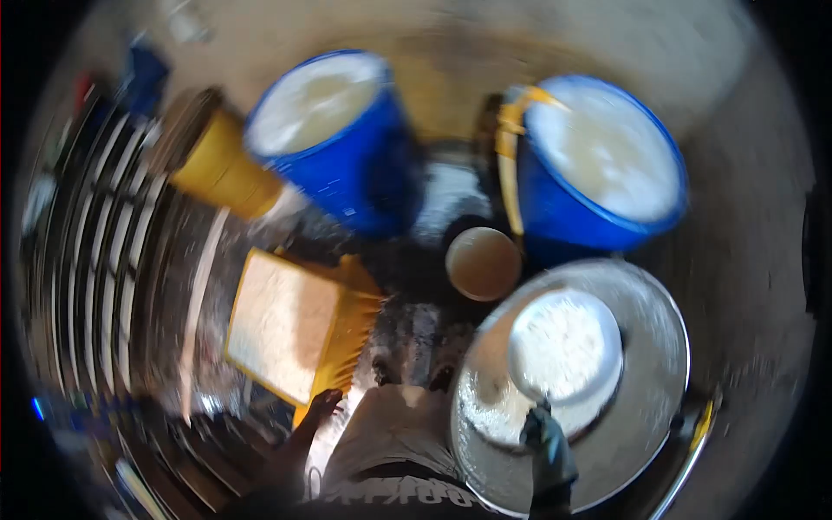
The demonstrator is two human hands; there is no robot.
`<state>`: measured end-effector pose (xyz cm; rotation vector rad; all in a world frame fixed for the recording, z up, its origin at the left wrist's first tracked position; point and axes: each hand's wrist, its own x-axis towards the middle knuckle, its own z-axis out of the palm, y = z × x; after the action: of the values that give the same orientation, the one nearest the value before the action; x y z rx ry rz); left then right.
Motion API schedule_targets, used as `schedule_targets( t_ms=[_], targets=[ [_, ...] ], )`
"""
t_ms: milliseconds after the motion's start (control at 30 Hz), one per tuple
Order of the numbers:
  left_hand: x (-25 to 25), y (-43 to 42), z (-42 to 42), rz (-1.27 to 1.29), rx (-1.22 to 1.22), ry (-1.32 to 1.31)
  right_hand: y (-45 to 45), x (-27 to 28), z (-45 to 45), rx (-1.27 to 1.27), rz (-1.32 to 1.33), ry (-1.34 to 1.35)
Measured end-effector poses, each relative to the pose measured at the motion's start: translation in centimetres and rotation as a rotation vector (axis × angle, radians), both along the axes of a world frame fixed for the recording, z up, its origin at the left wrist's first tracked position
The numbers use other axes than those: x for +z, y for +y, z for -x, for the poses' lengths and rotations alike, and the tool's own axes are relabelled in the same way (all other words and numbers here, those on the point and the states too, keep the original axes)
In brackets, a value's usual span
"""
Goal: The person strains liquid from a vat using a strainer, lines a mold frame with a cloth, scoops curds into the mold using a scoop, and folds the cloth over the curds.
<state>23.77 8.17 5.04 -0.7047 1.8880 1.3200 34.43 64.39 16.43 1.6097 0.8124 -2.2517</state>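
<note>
Shirt (394, 490) at six o'clock; at five, right grip (548, 442) clasps the pan (614, 348), likely to level its load; left grip (326, 406), can't tell.

The dark, wet-looking floor (414, 325) has pale patches. On it stand two blue barrels, one left (368, 178) and one right (562, 195), a yellow bin (230, 169), a yellow crate (354, 322) and a round brownish bucket (484, 264) near the right barrel. Whether the wide metal basin (654, 355) rests directly on it cannot be told.

Shiny metal basin (652, 347), smooth plastic drums (373, 182)
</note>
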Motion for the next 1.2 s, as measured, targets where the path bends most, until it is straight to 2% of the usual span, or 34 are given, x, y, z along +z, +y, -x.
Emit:
schedule_targets(
  t_ms=[33,67,100,133,167,200,267,333,467,533,567,600,700,800,867,933,967,1000,1033,1067,1100,1167,1200],
  targets=[
    [-1.9,-1.4,-1.3,-0.044,0.115,0.007,-0.9,-0.2,-1.3,0.151,-0.034,0.043],
    [-4.0,-3.4,-2.4,-0.117,0.103,0.057,-2.2,1.9,-0.9,0.204,-0.059,-0.106],
    [-4.9,-4.0,-2.7,0.032,0.032,0.042,-3.7,3.1,-0.9,0.194,-0.040,-0.024],
    [-7.1,-6.1,-3.9,-0.162,0.155,0.056,-3.7,2.4,-1.8,0.237,0.108,0.059],
    [-7.0,-6.4,-4.3,-0.063,0.202,-0.009,-5.1,1.7,-1.9,0.193,0.130,-0.006],
    [-8.1,-7.8,-5.0,-0.184,0.306,-0.016,-6.9,2.0,-1.0,0.258,0.113,-0.032],
    [-10.3,-9.2,-6.3,-0.045,0.342,-0.051,-11.2,2.1,1.5,0.409,0.110,-0.075],
    [-12.3,-11.4,-8.5,-0.094,0.449,-0.012,-16.3,1.7,3.4,0.544,0.109,-0.103],
    [-16.8,-15.1,-11.0,0.038,0.521,-0.164,-27.7,-1.3,9.3,0.787,0.121,-0.138],
    [-19.2,-17.1,-11.8,0.284,0.561,-0.253,-33.3,-3.4,12.3,0.896,0.125,-0.139],
    [-20.2,-17.9,-11.7,0.328,0.565,-0.379,-36.2,-4.7,13.6,0.947,0.136,-0.140],
    [-20.8,-18.3,-11.9,0.312,0.585,-0.390,-38.9,-6.0,14.8,0.994,0.140,-0.138],
    [-22.1,-19.5,-11.6,0.491,0.559,-0.033,-46.3,-8.5,18.2,1.110,0.164,-0.118],
    [-22.7,-20.7,-12.8,0.592,0.437,0.013,-52.2,-10.0,21.2,1.184,0.173,-0.081],
    [-21.7,-21.3,-13.5,0.636,0.509,0.116,-55.7,-10.5,23.4,1.221,0.169,-0.044],
    [-19.4,-22.3,-14.1,0.731,0.351,0.626,-58.8,-10.6,25.1,1.252,0.163,-0.008],
    [-18.4,-23.3,-14.2,0.344,0.406,0.385,-60.2,-10.4,25.8,1.263,0.159,0.008],
    [-18.7,-23.2,-15.2,0.417,0.199,0.263,-61.4,-10.2,26.7,1.271,0.146,0.026],
    [-19.1,-23.2,-15.7,0.281,0.356,0.202,-62.6,-10.0,27.4,1.277,0.129,0.044],
    [-21.7,-22.9,-16.5,0.143,0.506,0.140,-63.5,-9.8,28.2,1.281,0.096,0.054],
    [-22.9,-22.7,-16.8,0.144,0.495,0.143,-64.3,-9.6,28.9,1.277,0.061,0.060],
    [-24.2,-22.5,-17.1,-0.154,0.967,0.306,-64.6,-9.8,30.2,1.284,-0.051,0.057],
    [-23.7,-22.7,-16.9,-0.155,0.952,0.311,-64.3,-10.0,30.9,1.302,-0.162,0.051]
  ],
)
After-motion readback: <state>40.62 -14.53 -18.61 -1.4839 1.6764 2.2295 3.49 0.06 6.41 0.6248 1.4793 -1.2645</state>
